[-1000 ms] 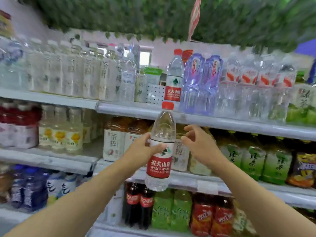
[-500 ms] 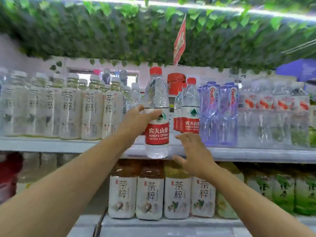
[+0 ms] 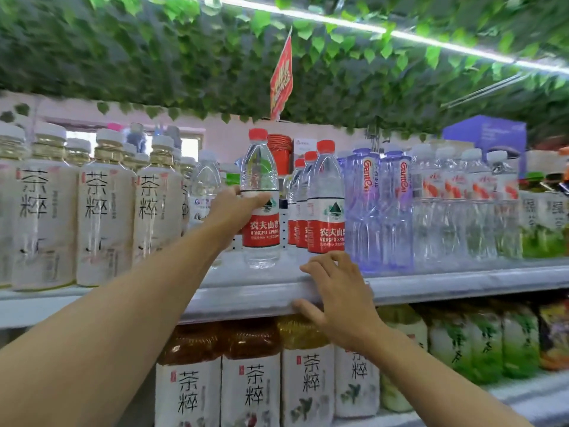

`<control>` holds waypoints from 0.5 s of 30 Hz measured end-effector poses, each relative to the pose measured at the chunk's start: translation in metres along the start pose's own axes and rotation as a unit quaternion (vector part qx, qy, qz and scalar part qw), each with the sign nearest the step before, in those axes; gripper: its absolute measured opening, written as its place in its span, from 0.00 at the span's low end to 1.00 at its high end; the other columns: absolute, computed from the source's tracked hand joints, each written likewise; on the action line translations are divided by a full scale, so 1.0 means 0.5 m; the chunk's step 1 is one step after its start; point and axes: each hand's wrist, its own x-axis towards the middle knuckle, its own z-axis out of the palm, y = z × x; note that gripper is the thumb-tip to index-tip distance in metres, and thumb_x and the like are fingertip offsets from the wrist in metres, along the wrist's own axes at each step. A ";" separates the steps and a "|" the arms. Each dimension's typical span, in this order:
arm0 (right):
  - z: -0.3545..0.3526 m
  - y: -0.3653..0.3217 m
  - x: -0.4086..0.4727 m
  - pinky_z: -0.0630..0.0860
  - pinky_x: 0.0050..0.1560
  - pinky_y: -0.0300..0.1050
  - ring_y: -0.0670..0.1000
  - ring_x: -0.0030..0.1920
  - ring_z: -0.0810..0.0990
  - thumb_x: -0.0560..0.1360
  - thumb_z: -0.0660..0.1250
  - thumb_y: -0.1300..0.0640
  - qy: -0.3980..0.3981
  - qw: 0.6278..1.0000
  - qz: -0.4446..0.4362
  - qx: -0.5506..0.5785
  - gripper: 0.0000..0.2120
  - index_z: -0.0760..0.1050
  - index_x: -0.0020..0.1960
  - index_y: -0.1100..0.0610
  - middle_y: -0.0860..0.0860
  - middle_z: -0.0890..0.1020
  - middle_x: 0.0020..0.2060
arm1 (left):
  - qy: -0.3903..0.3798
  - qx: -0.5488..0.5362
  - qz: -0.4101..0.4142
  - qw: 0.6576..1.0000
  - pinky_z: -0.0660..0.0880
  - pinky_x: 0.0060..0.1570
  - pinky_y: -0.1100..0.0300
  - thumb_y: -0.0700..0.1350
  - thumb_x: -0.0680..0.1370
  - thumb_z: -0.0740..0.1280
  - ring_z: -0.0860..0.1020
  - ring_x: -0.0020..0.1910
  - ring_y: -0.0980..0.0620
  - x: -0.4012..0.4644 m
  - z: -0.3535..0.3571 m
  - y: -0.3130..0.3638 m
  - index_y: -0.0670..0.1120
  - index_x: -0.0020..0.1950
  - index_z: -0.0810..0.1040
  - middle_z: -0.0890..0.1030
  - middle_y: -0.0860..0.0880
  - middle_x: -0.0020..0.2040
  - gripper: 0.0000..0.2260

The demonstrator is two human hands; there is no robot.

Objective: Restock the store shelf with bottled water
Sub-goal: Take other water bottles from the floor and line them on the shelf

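Observation:
My left hand (image 3: 235, 211) grips a clear water bottle (image 3: 260, 223) with a red cap and red label, upright with its base at the top shelf (image 3: 446, 285); whether it touches the shelf I cannot tell. Just to its right stands a row of the same red-capped water bottles (image 3: 326, 208). My right hand (image 3: 338, 294) rests on the shelf's front edge, fingers on top and thumb under the lip, just below that row.
White tea bottles (image 3: 101, 211) fill the shelf's left side. Purple-tinted bottles (image 3: 378, 208) and clear bottles (image 3: 462, 204) stand to the right. Tea and green drinks line the shelf below (image 3: 252, 383). Leafy decoration and a red sign (image 3: 281, 75) hang overhead.
My left hand has carried the bottle up from chest height and onto the top shelf beside the matching row. My right hand has moved up to the shelf's front edge.

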 end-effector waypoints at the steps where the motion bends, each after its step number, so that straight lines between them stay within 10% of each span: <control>1: 0.002 0.002 0.001 0.67 0.53 0.46 0.48 0.56 0.63 0.71 0.56 0.35 0.006 1.000 -0.005 -0.003 0.24 0.72 0.57 0.50 0.44 0.74 0.52 | 0.000 0.002 -0.002 1.000 0.70 0.28 0.64 0.46 0.76 0.68 0.78 0.35 0.55 0.004 0.002 -0.005 0.44 0.54 0.72 0.79 0.49 0.42 0.10; 15: 0.021 0.025 0.010 0.69 0.48 0.44 0.48 0.50 0.66 0.69 0.58 0.36 0.075 0.995 -0.070 -0.016 0.20 0.74 0.50 0.50 0.44 0.75 0.45 | -0.028 0.056 -0.041 0.997 0.73 0.32 0.61 0.49 0.77 0.67 0.78 0.40 0.54 0.009 0.021 -0.037 0.43 0.65 0.67 0.78 0.49 0.45 0.20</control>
